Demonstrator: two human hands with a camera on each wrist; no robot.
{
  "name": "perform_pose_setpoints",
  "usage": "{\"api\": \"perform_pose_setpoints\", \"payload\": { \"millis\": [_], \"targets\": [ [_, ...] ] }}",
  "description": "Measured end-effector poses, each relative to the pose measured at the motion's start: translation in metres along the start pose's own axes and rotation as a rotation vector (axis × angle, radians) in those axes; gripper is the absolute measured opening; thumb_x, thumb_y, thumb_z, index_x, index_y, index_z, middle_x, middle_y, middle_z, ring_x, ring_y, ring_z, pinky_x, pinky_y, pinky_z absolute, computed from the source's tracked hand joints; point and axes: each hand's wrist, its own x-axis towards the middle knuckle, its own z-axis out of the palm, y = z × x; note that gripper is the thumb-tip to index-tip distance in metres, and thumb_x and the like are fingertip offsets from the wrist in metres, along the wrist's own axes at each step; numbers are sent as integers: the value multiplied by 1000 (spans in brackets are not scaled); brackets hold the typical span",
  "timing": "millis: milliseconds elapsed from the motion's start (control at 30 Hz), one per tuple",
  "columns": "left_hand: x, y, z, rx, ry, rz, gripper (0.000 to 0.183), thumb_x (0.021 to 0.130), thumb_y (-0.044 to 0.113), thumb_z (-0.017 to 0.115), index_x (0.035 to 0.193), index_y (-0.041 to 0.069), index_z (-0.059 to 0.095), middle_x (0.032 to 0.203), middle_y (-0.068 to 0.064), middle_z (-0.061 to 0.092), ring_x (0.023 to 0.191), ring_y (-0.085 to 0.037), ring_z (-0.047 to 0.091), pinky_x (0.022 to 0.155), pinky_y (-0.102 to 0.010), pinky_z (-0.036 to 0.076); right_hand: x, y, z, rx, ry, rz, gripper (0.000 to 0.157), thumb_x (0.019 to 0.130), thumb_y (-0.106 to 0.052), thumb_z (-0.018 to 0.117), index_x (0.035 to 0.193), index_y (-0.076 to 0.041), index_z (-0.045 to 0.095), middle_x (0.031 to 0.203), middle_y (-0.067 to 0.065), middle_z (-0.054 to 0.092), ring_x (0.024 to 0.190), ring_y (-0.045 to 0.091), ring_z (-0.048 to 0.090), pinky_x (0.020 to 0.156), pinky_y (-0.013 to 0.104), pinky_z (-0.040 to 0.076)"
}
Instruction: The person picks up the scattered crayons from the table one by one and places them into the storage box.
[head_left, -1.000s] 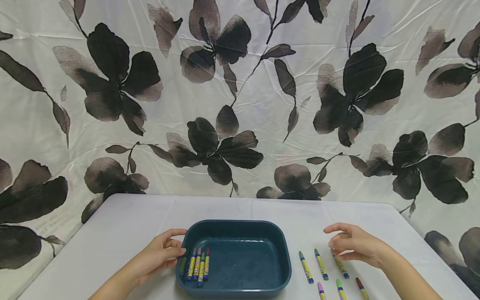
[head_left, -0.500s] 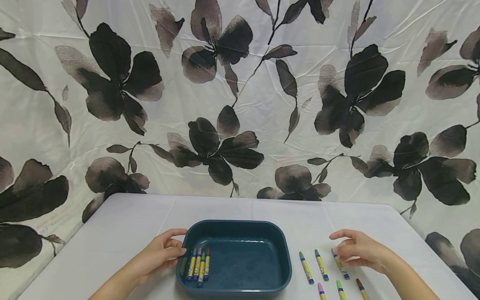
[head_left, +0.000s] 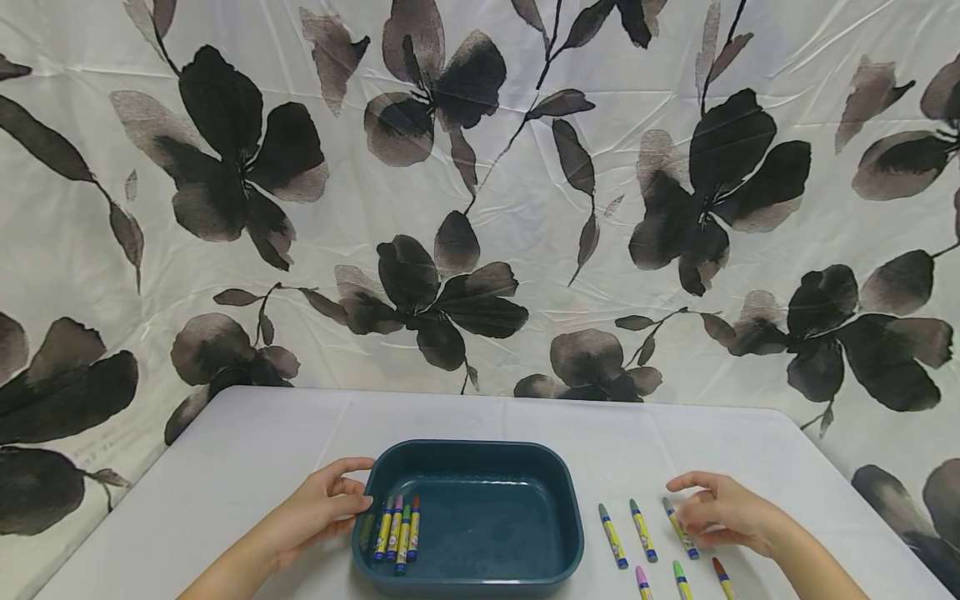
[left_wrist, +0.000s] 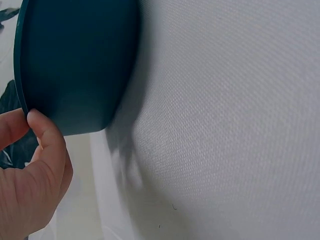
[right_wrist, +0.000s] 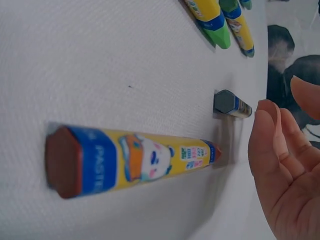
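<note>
My left hand [head_left: 318,508] pinches the left rim of a dark teal tray [head_left: 487,533], thumb outside the wall, as the left wrist view shows. Several oil pastels with yellow wrappers, among them a red one [head_left: 413,529], lie side by side at the tray's left end. To the right of the tray, my right hand [head_left: 731,512] hovers beside a grey oil pastel [head_left: 672,517], its fingers loosely bent and holding nothing. In the right wrist view that grey pastel's end [right_wrist: 225,102] faces the camera, apart from the fingertips. A brown oil pastel [right_wrist: 150,157] lies closest to that camera.
Two green-tipped pastels, one farther left [head_left: 612,537] and one beside it [head_left: 642,533], lie on the white tabletop [head_left: 315,425]. In front are a pink pastel [head_left: 642,583] and a light green pastel [head_left: 681,581]. A floral cloth [head_left: 570,167] hangs behind the table.
My right hand has moved slightly right and toward the near side, lowering around the grey pastel and uncovering more of it. My left hand and the tray have stayed put.
</note>
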Motion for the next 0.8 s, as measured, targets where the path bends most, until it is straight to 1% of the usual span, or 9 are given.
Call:
{"api": "perform_pose_setpoints", "payload": {
  "millis": [67, 367, 567, 667, 800],
  "targets": [
    [0, -1, 0, 0, -4, 3, 64, 87, 8, 62, 139, -4, 27, 90, -6, 49, 78, -16, 49, 67, -25, 47, 1, 2, 1, -7, 13, 12, 50, 80, -5, 64, 124, 7, 43, 81, 4, 60, 70, 15, 57, 61, 26, 50],
    [0, 0, 0, -2, -3, 0, 64, 87, 9, 62, 139, -4, 27, 91, -6, 49, 77, -15, 49, 67, -25, 47, 5, 6, 6, -82, 140, 74, 47, 79, -6, 68, 120, 4, 48, 77, 5, 59, 65, 15, 57, 57, 25, 48],
    [0, -1, -1, 0, -9, 4, 63, 88, 7, 61, 139, -5, 27, 90, -6, 49, 77, -15, 48, 66, -25, 47, 8, 11, 9, -88, 186, 93, 48, 76, -4, 70, 119, 4, 50, 77, 5, 54, 60, 13, 54, 55, 24, 47],
    [0, -2, -1, 0, -12, 5, 63, 88, 6, 60, 140, -5, 26, 90, -5, 49, 76, -16, 48, 66, -25, 47, 10, 11, 11, -119, 211, 102, 47, 75, -4, 72, 117, 3, 52, 74, 5, 54, 55, 12, 51, 53, 23, 45],
    [1, -3, -1, -2, -12, 2, 63, 88, 5, 60, 140, -5, 26, 90, -5, 49, 76, -16, 48, 66, -25, 46, 11, 9, 15, -171, 214, 102, 45, 74, -5, 73, 114, 2, 53, 73, 6, 55, 52, 11, 49, 51, 23, 44]
  ]
}}
